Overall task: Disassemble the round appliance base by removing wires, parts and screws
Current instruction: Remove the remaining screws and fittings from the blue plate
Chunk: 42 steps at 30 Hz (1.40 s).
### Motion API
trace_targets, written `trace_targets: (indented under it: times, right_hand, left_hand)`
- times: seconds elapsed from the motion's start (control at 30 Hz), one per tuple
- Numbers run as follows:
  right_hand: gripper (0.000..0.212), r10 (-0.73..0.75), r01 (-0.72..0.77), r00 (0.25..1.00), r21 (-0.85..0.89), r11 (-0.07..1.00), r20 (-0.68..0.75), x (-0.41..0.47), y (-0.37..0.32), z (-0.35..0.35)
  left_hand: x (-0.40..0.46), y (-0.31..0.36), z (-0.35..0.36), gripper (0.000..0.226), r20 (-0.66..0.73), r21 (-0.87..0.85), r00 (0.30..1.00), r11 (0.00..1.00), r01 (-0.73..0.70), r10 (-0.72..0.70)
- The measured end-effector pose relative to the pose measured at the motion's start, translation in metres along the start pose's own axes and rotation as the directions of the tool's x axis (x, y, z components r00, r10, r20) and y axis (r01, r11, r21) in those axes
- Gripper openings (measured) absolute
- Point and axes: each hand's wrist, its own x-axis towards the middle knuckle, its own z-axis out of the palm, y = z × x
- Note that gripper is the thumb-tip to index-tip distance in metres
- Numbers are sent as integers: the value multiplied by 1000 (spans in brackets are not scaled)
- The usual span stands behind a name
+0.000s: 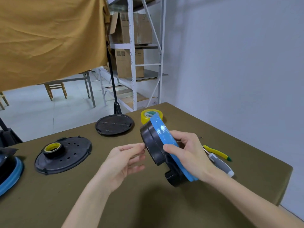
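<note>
An olive-green tabletop (148, 203) carries two black round plates: one far (114, 124), one left (69, 155) bearing a black tape roll (53, 148). A yellow tape roll (148, 115) lies far, yellow-handled pliers (217, 153) and a grey-handled screwdriver (221, 165) right, and a blue-rimmed part (9, 175) at the left edge.

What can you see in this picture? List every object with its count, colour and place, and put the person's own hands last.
Round appliance base: 1, black with a blue rim, held tilted above the table.
Perforated disc: 1, black, table left of centre.
Small tape roll: 1, black with a yellow core, on the perforated disc.
Flat round cover: 1, black, far edge of the table.
Clear tape roll: 1, yellowish, far side, behind the held base.
Second base: 1, black and blue, left edge, partly cut off.
Yellow-handled tool: 1, yellow with a green tip, table right.
Grey-handled tool: 1, grey and white, table right.
Table: 1, olive cover.
Shelving: 1, white, with brown boxes, background.
Left hand: 1, fingertips at the base's black edge.
Right hand: 1, grips the base's blue rim.
</note>
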Motion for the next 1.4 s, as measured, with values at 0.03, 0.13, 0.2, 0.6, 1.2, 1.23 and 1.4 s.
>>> trace_targets:
  times: [0.03, 0.13, 0.2, 0.6, 1.2, 1.23, 1.4]
  right_hand:
    - [13, -4, 4, 1000, -23, 1000, 23, -2, 0, 1]
    - [13, -16, 24, 997, -102, 995, 81, -5, 0, 2]
    - [15, -17, 31, 994, -125, 992, 106, -6, 0, 2]
    - [21, 22, -15, 991, -52, 999, 134, 10, -7, -12]
    - [31, 17, -43, 997, -340, 940, -79, 12, -10, 29]
    - [34, 46, -63, 997, -353, 934, -58, 11, -9, 34]
    - [42, 160, -131, 984, -289, 948, 79, 12, 1, 47]
  left_hand:
    - [-1, 0, -4, 23, 11, 26, 1000, 999, 25, -26]
    - [-3, -1, -14, 23, 52, 66, 995, 994, 87, -91]
    - [-4, -3, -18, 21, 73, 82, 992, 992, 93, -99]
    - [4, -21, 2, 22, 18, -25, 981, 981, -192, 193]
    - [-1, -20, 20, 20, -185, -24, 944, 958, -284, 275]
    - [-1, -23, 18, 22, -159, -51, 958, 967, -251, 240]
    - [4, -40, 2, 27, -126, -66, 989, 994, -82, 73]
